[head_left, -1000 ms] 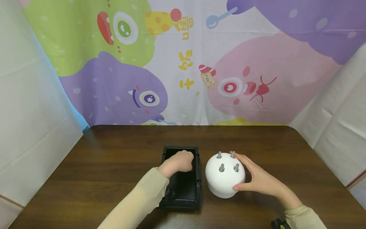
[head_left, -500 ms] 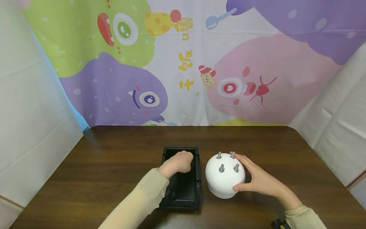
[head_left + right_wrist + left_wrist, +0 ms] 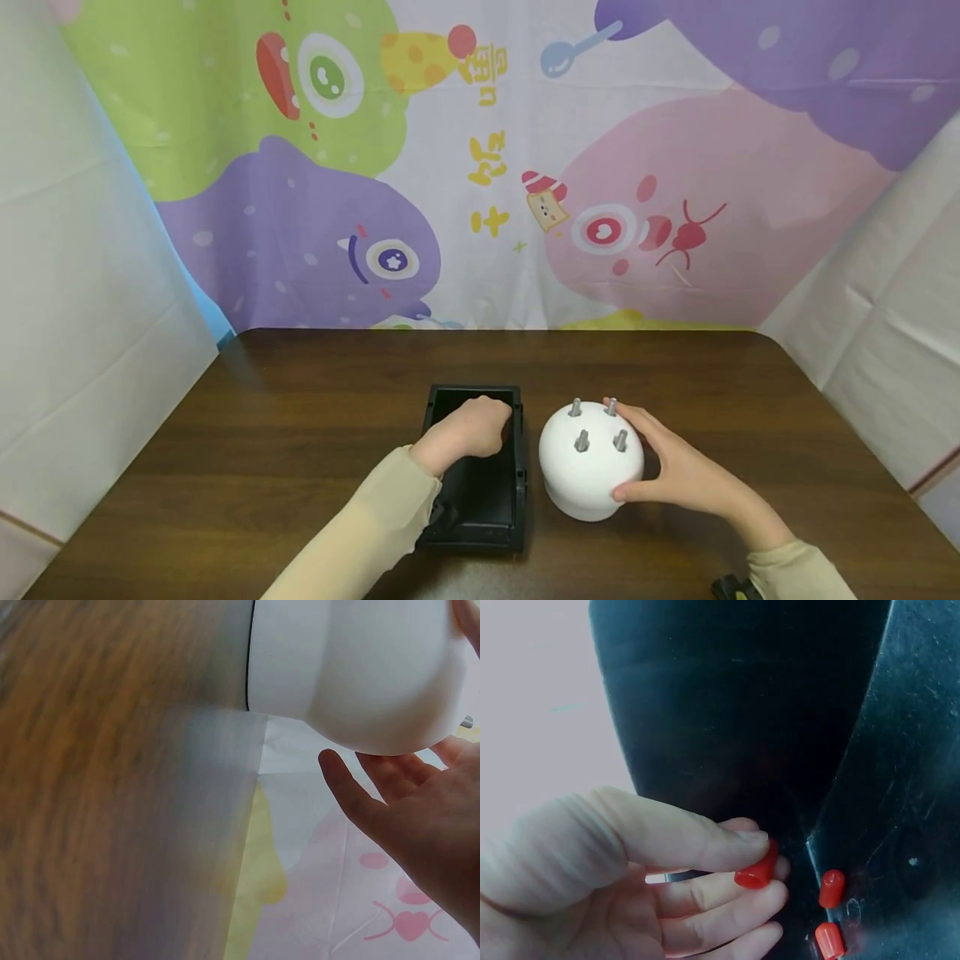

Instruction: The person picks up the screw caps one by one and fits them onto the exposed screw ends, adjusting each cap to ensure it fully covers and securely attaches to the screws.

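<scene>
My left hand (image 3: pixel 474 427) reaches down into a black bin (image 3: pixel 483 504) left of the table's middle. In the left wrist view, its thumb and fingers pinch a small red cap (image 3: pixel 757 871), with the cap's wider end facing the camera. Two more red caps, one (image 3: pixel 832 889) and another (image 3: pixel 829 940), lie in the bin beside the fingertips. My right hand (image 3: pixel 686 475) grips the right side of a rounded white body (image 3: pixel 588 483), thumb in front and fingers behind. Several bare metal bolts, such as this bolt (image 3: pixel 582 441), stick up from its top.
The dark wooden table (image 3: pixel 300 467) carries the bin and the white body side by side with a narrow gap. A printed cartoon curtain (image 3: pixel 480 275) hangs behind the table, and pale cloth walls (image 3: pixel 97 333) stand at both sides.
My left hand has shifted very slightly to the right inside the bin. The right hand and the white body stay where they were.
</scene>
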`<state>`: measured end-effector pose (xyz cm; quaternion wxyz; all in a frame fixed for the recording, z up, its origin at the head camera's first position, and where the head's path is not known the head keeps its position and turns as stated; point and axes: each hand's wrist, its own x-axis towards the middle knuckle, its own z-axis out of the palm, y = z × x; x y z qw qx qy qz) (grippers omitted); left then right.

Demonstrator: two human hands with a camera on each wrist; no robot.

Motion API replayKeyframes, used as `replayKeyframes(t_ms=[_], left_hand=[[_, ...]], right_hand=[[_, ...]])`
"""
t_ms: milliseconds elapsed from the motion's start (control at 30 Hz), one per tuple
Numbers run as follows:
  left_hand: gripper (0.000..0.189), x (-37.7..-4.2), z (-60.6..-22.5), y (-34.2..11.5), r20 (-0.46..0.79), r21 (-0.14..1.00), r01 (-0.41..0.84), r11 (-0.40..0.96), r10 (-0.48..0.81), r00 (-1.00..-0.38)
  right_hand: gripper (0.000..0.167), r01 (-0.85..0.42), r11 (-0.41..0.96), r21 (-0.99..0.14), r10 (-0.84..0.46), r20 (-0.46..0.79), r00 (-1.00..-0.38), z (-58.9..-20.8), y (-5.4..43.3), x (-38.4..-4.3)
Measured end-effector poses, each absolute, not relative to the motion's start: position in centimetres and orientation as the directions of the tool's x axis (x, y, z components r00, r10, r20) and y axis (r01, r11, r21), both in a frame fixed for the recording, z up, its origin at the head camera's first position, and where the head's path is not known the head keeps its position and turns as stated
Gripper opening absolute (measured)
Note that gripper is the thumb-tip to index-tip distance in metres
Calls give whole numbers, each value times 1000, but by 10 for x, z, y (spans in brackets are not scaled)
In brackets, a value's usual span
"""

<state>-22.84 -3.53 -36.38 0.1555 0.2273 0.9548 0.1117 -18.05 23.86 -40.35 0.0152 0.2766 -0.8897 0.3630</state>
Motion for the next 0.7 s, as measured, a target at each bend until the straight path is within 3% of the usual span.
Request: replayKeyframes(t_ms=[100, 233, 400, 700], left_hand=[[12, -228, -363, -37, -251, 293, 397, 870, 471, -846], [34, -227, -363, -39, -257, 318, 380, 868, 465, -847], [42, -227, -363, -40, -251, 323, 371, 871, 457, -853], [13, -225, -359, -43, -201, 295, 418, 859, 483, -852]], right_hand=[[95, -512, 565, -647, -488, 238, -839, -404, 239, -181], [95, -519, 562, -644, -490, 246, -836, -405, 239, -181], [96, -513, 583, -630, -482, 240, -843, -405, 239, -181], [97, -499, 587, -637, -474, 229, -850, -403, 237, -180]])
